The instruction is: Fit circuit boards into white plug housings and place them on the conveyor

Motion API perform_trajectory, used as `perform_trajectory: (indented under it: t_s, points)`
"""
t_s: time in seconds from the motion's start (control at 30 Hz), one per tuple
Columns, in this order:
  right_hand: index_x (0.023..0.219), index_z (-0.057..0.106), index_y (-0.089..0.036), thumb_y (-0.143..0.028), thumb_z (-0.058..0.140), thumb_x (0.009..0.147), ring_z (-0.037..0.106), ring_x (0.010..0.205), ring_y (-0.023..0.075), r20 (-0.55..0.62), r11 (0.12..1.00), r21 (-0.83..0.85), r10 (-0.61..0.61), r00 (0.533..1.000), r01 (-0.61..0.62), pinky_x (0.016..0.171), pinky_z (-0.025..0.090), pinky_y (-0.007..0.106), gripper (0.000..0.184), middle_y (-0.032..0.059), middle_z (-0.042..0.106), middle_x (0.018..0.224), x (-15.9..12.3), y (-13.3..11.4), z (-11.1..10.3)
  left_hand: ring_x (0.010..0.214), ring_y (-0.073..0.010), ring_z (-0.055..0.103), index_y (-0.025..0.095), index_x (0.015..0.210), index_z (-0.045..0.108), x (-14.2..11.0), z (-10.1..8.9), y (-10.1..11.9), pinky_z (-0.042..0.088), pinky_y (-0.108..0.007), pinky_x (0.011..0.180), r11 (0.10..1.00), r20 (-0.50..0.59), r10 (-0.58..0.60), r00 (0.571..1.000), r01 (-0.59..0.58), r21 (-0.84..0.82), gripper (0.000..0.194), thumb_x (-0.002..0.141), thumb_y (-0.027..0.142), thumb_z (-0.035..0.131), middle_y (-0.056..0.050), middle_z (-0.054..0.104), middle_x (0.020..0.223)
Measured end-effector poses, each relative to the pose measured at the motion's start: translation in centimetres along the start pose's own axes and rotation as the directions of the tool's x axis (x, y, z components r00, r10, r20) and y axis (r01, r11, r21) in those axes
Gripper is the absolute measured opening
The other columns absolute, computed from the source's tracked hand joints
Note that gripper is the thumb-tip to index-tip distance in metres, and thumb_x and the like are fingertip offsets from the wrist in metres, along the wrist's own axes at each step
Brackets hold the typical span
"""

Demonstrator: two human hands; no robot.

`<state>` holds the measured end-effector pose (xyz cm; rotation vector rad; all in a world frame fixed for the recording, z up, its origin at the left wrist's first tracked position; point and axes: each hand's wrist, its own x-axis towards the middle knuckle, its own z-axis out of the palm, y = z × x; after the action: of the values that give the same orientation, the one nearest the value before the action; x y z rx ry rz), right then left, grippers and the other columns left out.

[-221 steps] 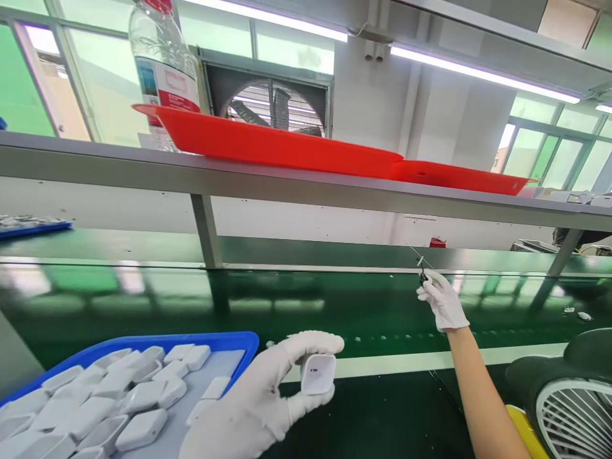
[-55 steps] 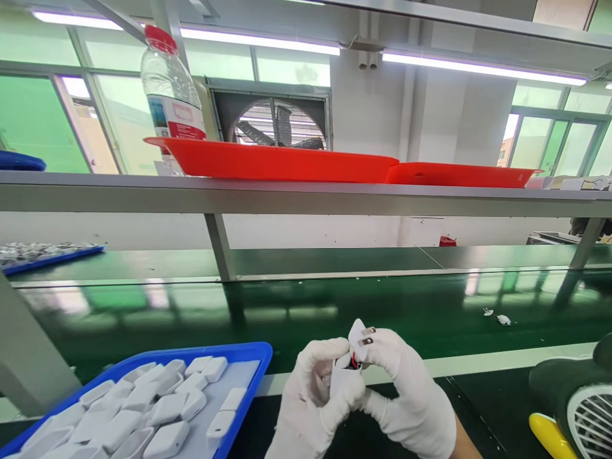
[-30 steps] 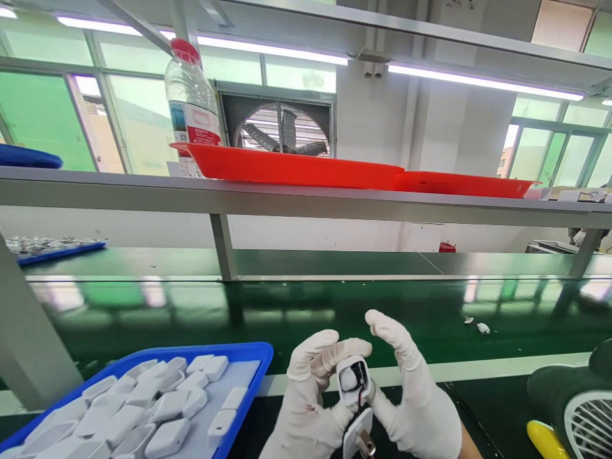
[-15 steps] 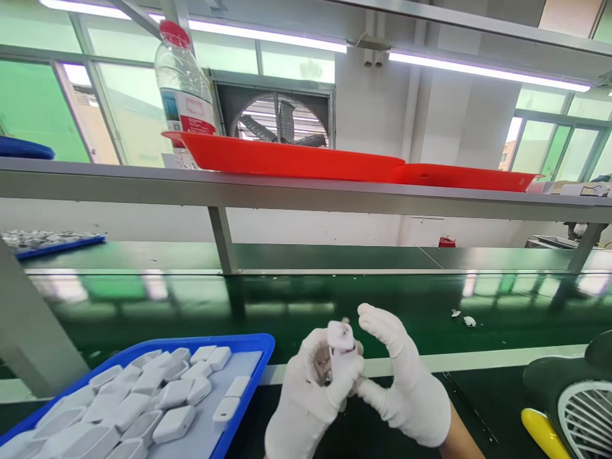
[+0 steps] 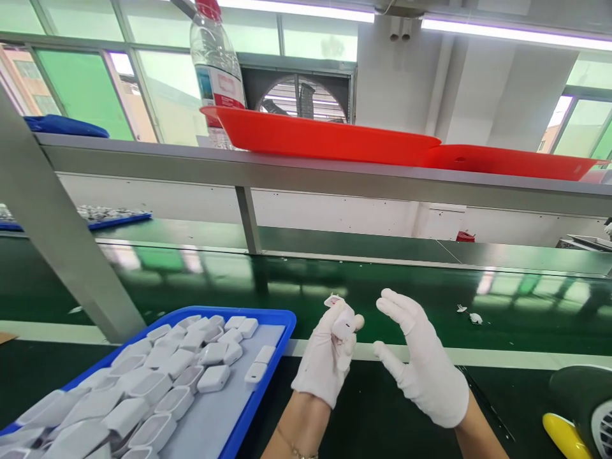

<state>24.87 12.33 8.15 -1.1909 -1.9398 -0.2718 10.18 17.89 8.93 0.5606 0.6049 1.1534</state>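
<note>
My left hand point(image 5: 326, 357), in a white glove, is closed around a small white plastic casing point(image 5: 343, 325) above the bench's front strip. A thin whitish piece point(image 5: 333, 299) sticks up past the fingertips; whether it is joined to the casing I cannot tell. To its right my right hand point(image 5: 421, 354), also gloved, holds nothing, its thumb and fingers spread apart and facing the left hand. Left of both hands lies a blue tray point(image 5: 287, 322) with many white rounded plastic casings point(image 5: 176, 363), several of them hollow side up.
A green belt point(image 5: 306, 274) runs behind the hands, with small white scraps point(image 5: 475, 318) on it at right. Overhead, a shelf point(image 5: 335, 175) bears red trays point(image 5: 329, 137) and a bottle point(image 5: 217, 76). A dark fan point(image 5: 578, 401) and a yellow object point(image 5: 564, 435) stand at lower right.
My right hand has moved away from the left and opened wider. The left hand has turned, still gripping the white casing. The camera view has shifted left and down.
</note>
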Motion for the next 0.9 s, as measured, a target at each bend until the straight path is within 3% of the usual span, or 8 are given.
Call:
perform_trajectory:
  t_s: [0.2,0.33,0.43,0.5,0.6,0.67,0.77,0.9]
  points:
    - [0.133,0.042,-0.022,-0.027,0.052,0.09,0.043,0.127,0.0233,-0.123,0.968,-0.18,0.151,0.981,-0.172,0.106,0.04,0.045,0.045,0.0102,0.047,0.136,0.0,3.7,-1.1,0.027,0.0018,0.03,0.019,0.065,0.039,-0.1,0.1,0.1,0.02,-0.01,0.025,1.0,0.01,-0.014,1.0,0.014,0.0,0.04,0.069,0.04,0.073,0.006,0.054,0.057]
    - [0.126,0.051,-0.02,-0.036,0.05,0.089,0.046,0.123,0.028,-0.215,0.89,-0.309,0.278,0.936,-0.335,0.1,0.043,0.05,0.041,0.0122,0.051,0.133,-0.6,6.2,-2.9,0.028,-0.0006,0.034,0.018,0.062,0.042,-0.1,-0.3,0.0,0.019,-0.011,0.026,0.995,0.011,0.073,0.997,-0.073,0.068,0.039,0.07,0.042,0.072,0.007,0.049,0.049]
    - [0.123,0.055,-0.022,-0.041,0.049,0.088,0.047,0.122,0.0282,-0.217,0.854,-0.293,0.378,0.9,-0.43,0.1,0.042,0.051,0.04,0.0098,0.053,0.131,-0.9,7.4,-4.2,0.03,-0.0013,0.038,0.017,0.062,0.048,0.3,-0.7,-0.1,0.027,-0.012,0.031,0.98,0.031,0.142,0.989,-0.145,0.135,0.034,0.07,0.038,0.073,0.006,0.051,0.049]
    - [0.121,0.056,-0.024,-0.043,0.049,0.086,0.047,0.122,0.0262,-0.223,0.822,-0.242,0.471,0.854,-0.516,0.102,0.041,0.047,0.041,0.0071,0.055,0.13,-1.2,8.5,-4.9,0.031,-0.0005,0.04,0.016,0.063,0.049,0.8,-0.9,-0.3,0.032,-0.012,0.034,0.973,0.047,0.141,0.989,-0.147,0.177,0.033,0.068,0.035,0.075,0.004,0.058,0.056]
    - [0.122,0.055,-0.021,-0.043,0.044,0.087,0.052,0.118,0.0239,-0.244,0.712,-0.185,0.635,0.733,-0.678,0.097,0.046,0.04,0.042,0.0069,0.055,0.131,-2.1,10.9,-5.4,0.034,-0.0011,0.045,0.016,0.072,0.053,1.6,-1.2,-0.8,0.035,-0.012,0.037,0.967,0.052,0.104,0.993,-0.113,0.228,0.031,0.066,0.033,0.078,0.001,0.068,0.071]
    - [0.123,0.055,-0.018,-0.039,0.042,0.088,0.054,0.114,0.0254,-0.234,0.632,-0.201,0.71,0.664,-0.748,0.095,0.047,0.041,0.042,0.01,0.056,0.13,-3.0,12.7,-5.4,0.035,-0.0017,0.046,0.016,0.076,0.054,1.8,-1.4,-1.3,0.036,-0.013,0.037,0.961,0.061,0.08,0.995,-0.094,0.259,0.032,0.067,0.036,0.078,-0.001,0.07,0.075]
    - [0.115,0.062,-0.014,-0.033,0.05,0.083,0.056,0.111,0.0328,-0.165,0.558,-0.266,0.777,0.608,-0.786,0.093,0.045,0.048,0.039,0.0151,0.061,0.121,-4.2,14.4,-5.0,0.031,-0.0015,0.042,0.015,0.062,0.05,1.6,-1.5,-2.0,0.037,-0.012,0.038,0.968,0.101,0.036,0.994,-0.06,0.245,0.035,0.069,0.037,0.076,0.003,0.061,0.051]
    - [0.111,0.065,-0.019,-0.036,0.051,0.083,0.062,0.097,0.0295,-0.025,0.58,-0.281,0.792,0.61,-0.765,0.083,0.05,0.043,0.035,0.0116,0.066,0.112,-4.5,14.6,-3.9,0.024,-0.0009,0.035,0.017,0.062,0.048,0.8,-1.0,-2.1,0.028,-0.012,0.029,0.986,0.076,-0.031,0.997,0.018,0.164,0.033,0.068,0.037,0.074,0.007,0.051,0.043]
